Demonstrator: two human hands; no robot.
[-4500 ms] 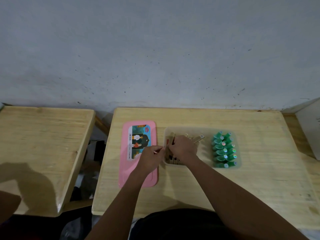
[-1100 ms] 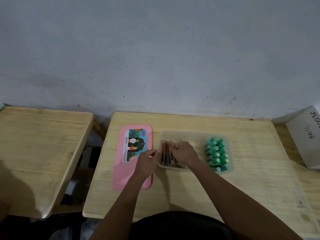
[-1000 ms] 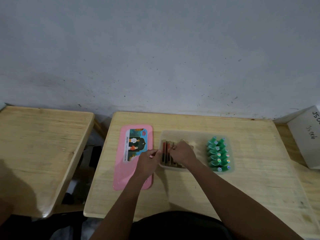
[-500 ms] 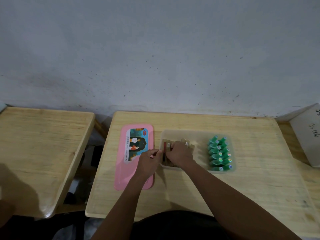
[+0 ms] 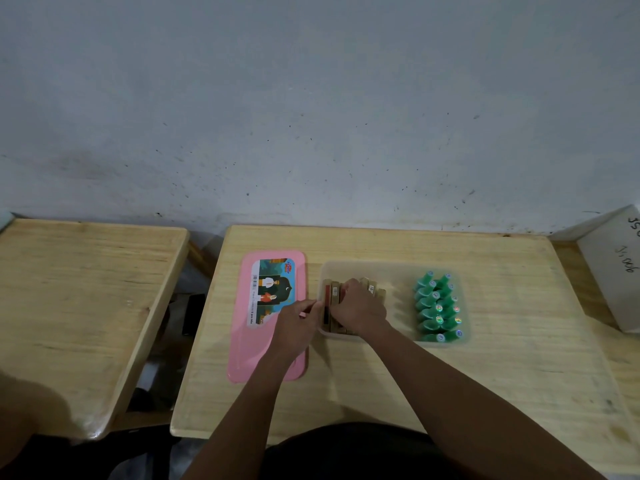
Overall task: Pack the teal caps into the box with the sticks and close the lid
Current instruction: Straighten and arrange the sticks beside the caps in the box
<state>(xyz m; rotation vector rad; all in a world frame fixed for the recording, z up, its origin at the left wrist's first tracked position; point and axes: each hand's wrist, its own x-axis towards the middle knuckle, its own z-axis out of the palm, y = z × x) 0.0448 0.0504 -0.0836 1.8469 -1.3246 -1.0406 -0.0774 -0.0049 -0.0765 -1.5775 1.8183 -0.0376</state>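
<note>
Though illegible, printed label point(image 5: 273, 291) on pink lid point(image 5: 265, 358)

A person's right hand point(image 5: 360, 311) grips the sticks point(image 5: 334, 294) at the left end of a clear box point(image 5: 394, 268), left hand point(image 5: 298, 323) at its wall, teal caps point(image 5: 437, 308) opposite, pink lid point(image 5: 266, 355) alongside.

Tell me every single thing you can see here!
clear plastic box: one, see-through, open, on the middle table
teal caps: about a dozen, teal, two rows in the box's right end
brown wooden sticks: several, brown, box's left end
flat pink plastic lid: one, pink with picture label, left of the box
light wooden table: one, pale, under the box
second wooden table: one, pale, far left
white box with handwriting: one, right edge
wall: grey-white, behind
left hand: one, at the box's left wall
right hand: one, fingers curled over the sticks
</note>
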